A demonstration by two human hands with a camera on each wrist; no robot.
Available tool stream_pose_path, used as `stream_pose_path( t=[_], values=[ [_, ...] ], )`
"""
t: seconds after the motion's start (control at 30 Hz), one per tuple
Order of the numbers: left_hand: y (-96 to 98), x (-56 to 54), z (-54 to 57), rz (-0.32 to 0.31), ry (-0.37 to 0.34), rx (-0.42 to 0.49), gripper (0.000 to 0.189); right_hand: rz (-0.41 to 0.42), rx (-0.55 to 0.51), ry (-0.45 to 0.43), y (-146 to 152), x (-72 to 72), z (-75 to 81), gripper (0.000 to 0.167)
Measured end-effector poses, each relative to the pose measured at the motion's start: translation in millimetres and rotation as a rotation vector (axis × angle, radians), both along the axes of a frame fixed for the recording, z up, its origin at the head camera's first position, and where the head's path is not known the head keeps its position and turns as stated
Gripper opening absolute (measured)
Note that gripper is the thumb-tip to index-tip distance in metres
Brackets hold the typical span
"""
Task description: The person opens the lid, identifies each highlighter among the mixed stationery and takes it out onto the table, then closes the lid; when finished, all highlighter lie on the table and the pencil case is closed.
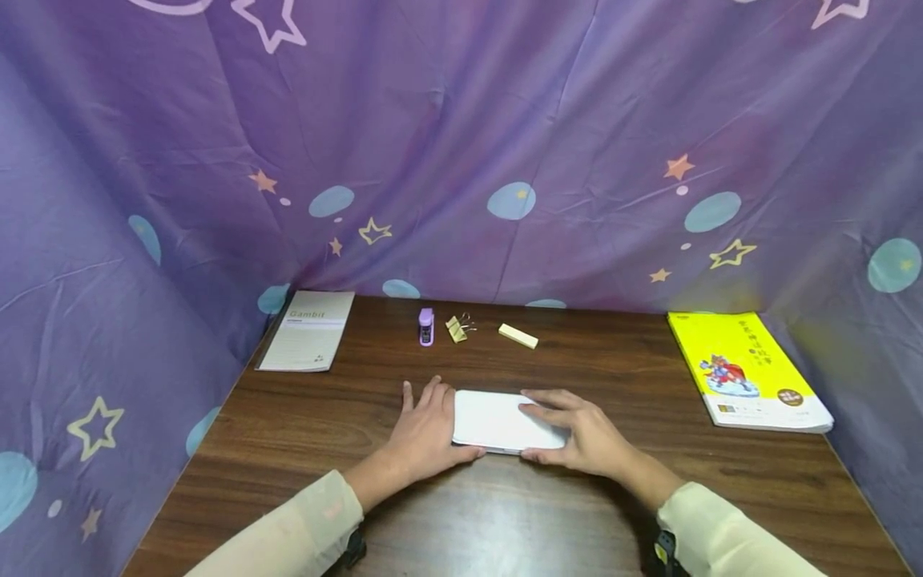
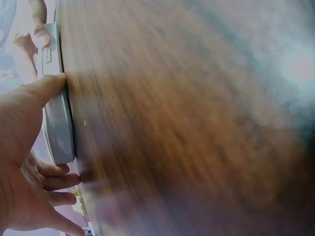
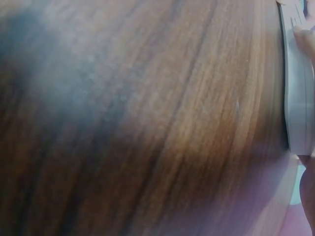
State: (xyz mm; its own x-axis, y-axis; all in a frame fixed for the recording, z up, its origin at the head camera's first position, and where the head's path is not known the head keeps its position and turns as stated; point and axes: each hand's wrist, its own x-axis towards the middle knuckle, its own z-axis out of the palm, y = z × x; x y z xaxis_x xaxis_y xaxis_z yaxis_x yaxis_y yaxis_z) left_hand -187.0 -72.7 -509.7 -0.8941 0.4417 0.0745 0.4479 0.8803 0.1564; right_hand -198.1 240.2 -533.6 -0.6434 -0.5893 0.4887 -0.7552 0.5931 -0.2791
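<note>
My right hand [image 1: 587, 433] pinches the box [image 1: 505, 417] mid-tabletop [image 1: 613, 361], well apart from both side edges; my left hand [image 1: 424, 433], fingers spread, touches its left end. Bare wood runs from it to the stapler [image 1: 426, 328] near the back edge. The pad [image 1: 303, 343] at the back left corner reads "Gambit"; the book [image 1: 743, 369] by the right edge bears characters too small to read.
</note>
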Motion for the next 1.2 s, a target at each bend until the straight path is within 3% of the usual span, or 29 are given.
stream_pose_path(
  t=[0.4,0.77,1.2],
  values=[
    [2.3,-0.3,0.9,0.028,-0.075,0.049,0.117,0.003,-0.004,-0.005,2.5,-1.0,-1.2,0.069],
    [4.4,0.6,0.3,0.041,-0.08,0.065,0.117,0.033,-0.011,0.002,3.7,-3.8,-0.8,0.067],
    [2.9,-2.8,4.5,0.05,-0.11,0.083,0.118,0.062,-0.056,-0.133,2.4,-10.5,12.1,0.057]
  ],
)
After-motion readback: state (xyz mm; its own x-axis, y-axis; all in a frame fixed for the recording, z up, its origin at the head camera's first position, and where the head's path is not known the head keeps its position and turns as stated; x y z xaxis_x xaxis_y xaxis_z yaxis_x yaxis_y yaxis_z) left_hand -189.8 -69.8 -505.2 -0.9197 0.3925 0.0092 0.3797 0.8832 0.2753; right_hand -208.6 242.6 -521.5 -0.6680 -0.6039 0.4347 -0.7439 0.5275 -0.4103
